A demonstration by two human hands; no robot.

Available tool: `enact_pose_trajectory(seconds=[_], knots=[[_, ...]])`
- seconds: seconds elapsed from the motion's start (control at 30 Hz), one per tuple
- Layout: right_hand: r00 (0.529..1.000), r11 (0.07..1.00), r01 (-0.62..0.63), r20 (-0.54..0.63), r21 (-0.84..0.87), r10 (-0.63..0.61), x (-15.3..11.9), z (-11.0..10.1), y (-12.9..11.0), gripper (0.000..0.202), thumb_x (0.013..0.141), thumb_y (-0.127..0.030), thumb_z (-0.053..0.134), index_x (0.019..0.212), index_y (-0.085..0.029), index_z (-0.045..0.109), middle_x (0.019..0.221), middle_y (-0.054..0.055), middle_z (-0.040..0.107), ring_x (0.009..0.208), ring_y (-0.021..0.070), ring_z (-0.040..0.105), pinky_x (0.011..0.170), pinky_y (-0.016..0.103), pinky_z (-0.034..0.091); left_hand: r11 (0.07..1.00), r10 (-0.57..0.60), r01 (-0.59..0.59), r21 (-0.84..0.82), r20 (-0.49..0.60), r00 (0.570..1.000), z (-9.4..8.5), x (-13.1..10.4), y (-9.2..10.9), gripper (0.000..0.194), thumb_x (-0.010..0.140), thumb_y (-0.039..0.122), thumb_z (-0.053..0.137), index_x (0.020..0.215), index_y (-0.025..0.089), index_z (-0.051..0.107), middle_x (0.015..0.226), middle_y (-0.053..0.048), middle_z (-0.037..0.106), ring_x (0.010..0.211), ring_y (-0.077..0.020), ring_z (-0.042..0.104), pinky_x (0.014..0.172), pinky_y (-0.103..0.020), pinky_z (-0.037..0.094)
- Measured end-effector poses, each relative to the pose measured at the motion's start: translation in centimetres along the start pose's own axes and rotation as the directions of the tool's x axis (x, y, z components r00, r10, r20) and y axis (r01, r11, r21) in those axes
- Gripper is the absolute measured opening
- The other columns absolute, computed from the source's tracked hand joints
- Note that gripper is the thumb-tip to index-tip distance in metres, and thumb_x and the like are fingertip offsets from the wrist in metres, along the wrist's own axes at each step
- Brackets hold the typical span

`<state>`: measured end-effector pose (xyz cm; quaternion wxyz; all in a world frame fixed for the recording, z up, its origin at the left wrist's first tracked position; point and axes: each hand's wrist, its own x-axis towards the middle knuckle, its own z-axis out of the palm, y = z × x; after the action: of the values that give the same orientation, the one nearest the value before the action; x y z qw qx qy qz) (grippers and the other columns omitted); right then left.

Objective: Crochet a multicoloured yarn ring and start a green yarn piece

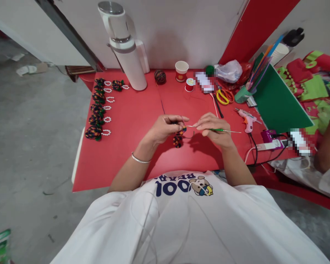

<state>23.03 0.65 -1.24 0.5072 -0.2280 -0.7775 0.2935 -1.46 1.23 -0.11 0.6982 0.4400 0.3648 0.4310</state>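
Observation:
My left hand [167, 127] pinches a small multicoloured crochet piece [177, 140], dark with orange and blue flecks, whose lower end hangs below the fingers. Between thumb and fingers, my right hand [213, 128] grips a crochet hook [217, 129] with a green handle. The hook's thin metal tip points left and meets the top of the piece by my left fingertips; whether it passes through a loop is too small to tell. A dark strand of yarn [161, 99] runs from my left hand back to a ball of variegated yarn [160, 76].
Finished-looking yarn pieces with white bead loops [96, 109] line the red table's [126, 146] left edge. Behind stand a white flask [130, 62], a paper cup [181, 71] and a red thread spool [189, 85]. Scissors [223, 96], a pink glue gun [248, 120] and cables lie right, near another person's arm [328, 139].

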Motion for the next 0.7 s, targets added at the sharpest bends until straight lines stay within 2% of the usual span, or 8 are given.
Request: enact_pose_trajectory(seconds=[0.1, 0.23, 0.33, 0.4, 0.47, 0.53, 0.63, 0.7], knots=[[1.000, 0.999, 0.000, 0.000, 0.046, 0.000, 0.0, -0.3, 0.3, 0.018, 0.093, -0.044, 0.081, 0.111, -0.040, 0.085, 0.103, -0.001, 0.088, 0.093, 0.0212, 0.080, 0.093, 0.045, 0.060, 1.000, 0.005, -0.005, -0.002, 0.007, 1.000, -0.2, 0.0, 0.0, 0.029, 0.055, 0.016, 0.086, 0.085, 0.017, 0.087, 0.074, -0.004, 0.075, 0.067, -0.0116, 0.061, 0.063, -0.025, 0.049], [0.991, 0.988, -0.120, -0.042, 0.094, 0.124, -0.5, 0.1, 0.9, 0.020, 0.092, -0.054, 0.080, 0.100, -0.036, 0.086, 0.094, 0.001, 0.087, 0.090, 0.0221, 0.080, 0.089, 0.045, 0.063, 1.000, 0.009, -0.009, 0.020, 0.023, 1.000, -0.1, -0.1, -0.1, 0.032, 0.058, 0.014, 0.087, 0.090, 0.016, 0.087, 0.076, -0.005, 0.074, 0.069, -0.0127, 0.063, 0.067, -0.027, 0.052], [0.964, 0.960, -0.214, -0.123, 0.179, 0.237, -1.2, 1.7, 1.4, 0.032, 0.094, -0.062, 0.074, 0.094, -0.032, 0.086, 0.091, 0.004, 0.086, 0.086, 0.0225, 0.079, 0.078, 0.042, 0.065, 0.999, 0.028, -0.028, 0.037, 0.004, 1.000, 0.4, 0.0, -0.4, 0.039, 0.060, 0.015, 0.088, 0.098, 0.016, 0.087, 0.075, -0.002, 0.072, 0.069, -0.0124, 0.064, 0.067, -0.027, 0.052], [0.942, 0.955, -0.229, -0.205, 0.191, 0.267, -1.6, 3.2, 1.4, 0.035, 0.097, -0.063, 0.068, 0.094, -0.032, 0.085, 0.093, 0.005, 0.085, 0.088, 0.0219, 0.079, 0.075, 0.039, 0.066, 0.998, 0.049, -0.047, 0.047, -0.022, 0.999, 1.0, 0.0, -0.8, 0.044, 0.060, 0.014, 0.088, 0.104, 0.016, 0.086, 0.076, -0.001, 0.071, 0.069, -0.0117, 0.065, 0.068, -0.026, 0.053], [0.937, 0.973, -0.211, -0.266, 0.089, 0.227, -1.8, 4.5, 1.1, 0.031, 0.098, -0.060, 0.070, 0.099, -0.032, 0.085, 0.104, 0.005, 0.086, 0.098, 0.0222, 0.080, 0.088, 0.043, 0.066, 0.995, 0.075, -0.070, 0.065, -0.068, 0.995, 1.7, 0.1, -1.4, 0.049, 0.059, 0.015, 0.088, 0.108, 0.015, 0.085, 0.076, 0.000, 0.071, 0.069, -0.0114, 0.065, 0.070, -0.026, 0.054], [0.941, 0.980, -0.180, -0.306, -0.090, 0.145, -1.9, 5.3, 0.6, 0.022, 0.099, -0.052, 0.071, 0.104, -0.034, 0.084, 0.111, 0.004, 0.085, 0.104, 0.0226, 0.079, 0.097, 0.045, 0.064, 0.991, 0.118, -0.107, 0.081, -0.147, 0.982, 2.3, 0.1, -2.1, 0.051, 0.061, 0.017, 0.088, 0.111, 0.014, 0.083, 0.076, 0.000, 0.073, 0.069, -0.0117, 0.067, 0.072, -0.026, 0.055], [0.935, 0.915, -0.162, -0.353, -0.370, 0.022, -2.0, 6.0, 0.0, 0.020, 0.102, -0.046, 0.068, 0.109, -0.034, 0.083, 0.112, 0.004, 0.085, 0.104, 0.0231, 0.077, 0.096, 0.046, 0.062, 0.987, 0.158, -0.141, 0.081, -0.265, 0.951, 3.0, 0.1, -2.9, 0.053, 0.063, 0.022, 0.090, 0.115, 0.013, 0.081, 0.078, 0.000, 0.076, 0.069, -0.0118, 0.069, 0.074, -0.026, 0.056], [0.923, 0.861, -0.154, -0.382, -0.485, -0.050, -2.1, 6.4, 0.1, 0.025, 0.103, -0.049, 0.065, 0.109, -0.033, 0.083, 0.112, 0.006, 0.085, 0.102, 0.0238, 0.077, 0.094, 0.047, 0.062, 0.991, 0.132, -0.126, 0.037, -0.271, 0.954, 3.2, 0.1, -3.1, 0.056, 0.062, 0.026, 0.093, 0.115, 0.013, 0.080, 0.077, 0.000, 0.077, 0.067, -0.0120, 0.070, 0.072, -0.026, 0.056]])
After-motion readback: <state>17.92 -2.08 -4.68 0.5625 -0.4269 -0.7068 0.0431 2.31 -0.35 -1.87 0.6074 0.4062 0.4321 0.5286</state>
